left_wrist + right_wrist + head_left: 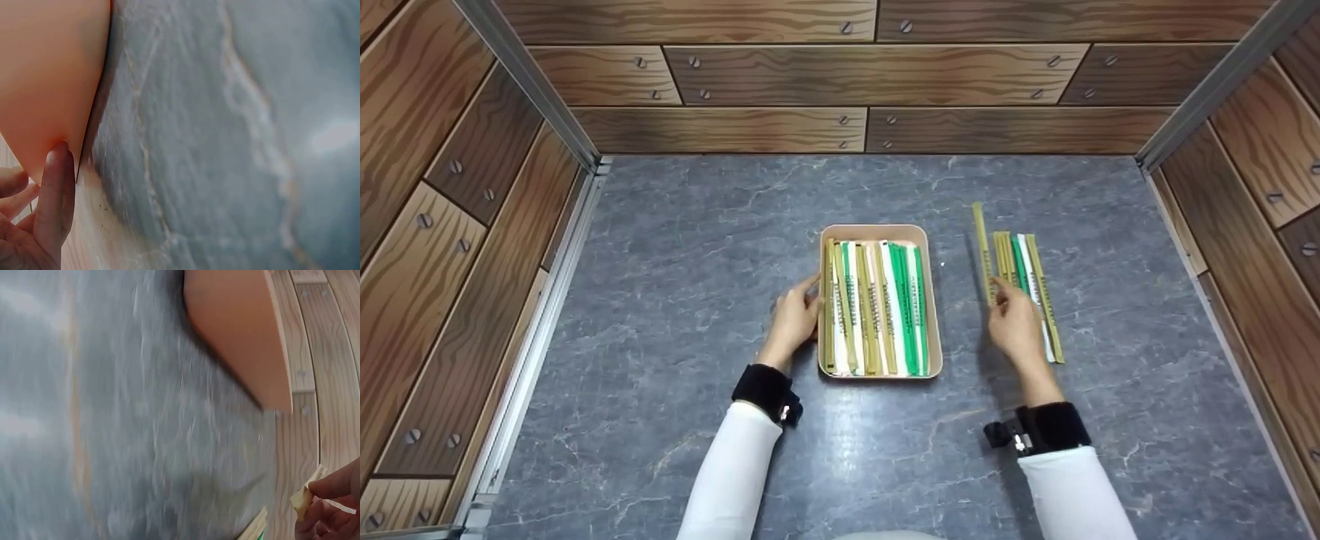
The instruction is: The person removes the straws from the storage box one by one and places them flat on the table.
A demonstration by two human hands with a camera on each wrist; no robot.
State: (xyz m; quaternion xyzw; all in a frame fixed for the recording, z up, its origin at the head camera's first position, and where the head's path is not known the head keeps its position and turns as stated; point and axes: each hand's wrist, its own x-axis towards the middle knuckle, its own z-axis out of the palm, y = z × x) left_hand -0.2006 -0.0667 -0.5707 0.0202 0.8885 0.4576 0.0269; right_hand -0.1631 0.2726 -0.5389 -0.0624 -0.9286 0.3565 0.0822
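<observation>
A peach-coloured tray holds a row of long, slim stick packets in gold, white and green with printed text. My left hand is at the tray's left side; in the left wrist view, nearly straight fingers touch the outer wall. Right of the tray, my right hand pinches one gold stick packet between thumb and fingers. Up close in the right wrist view, its flat end shows below the fingertips. More loose stick packets, gold, green and white, lie beside and partly under that hand.
The grey marbled tabletop carries everything. Wood-patterned panels stand at the back and both sides, joined by metal corner rails. A tiny white speck lies between the tray and the loose packets.
</observation>
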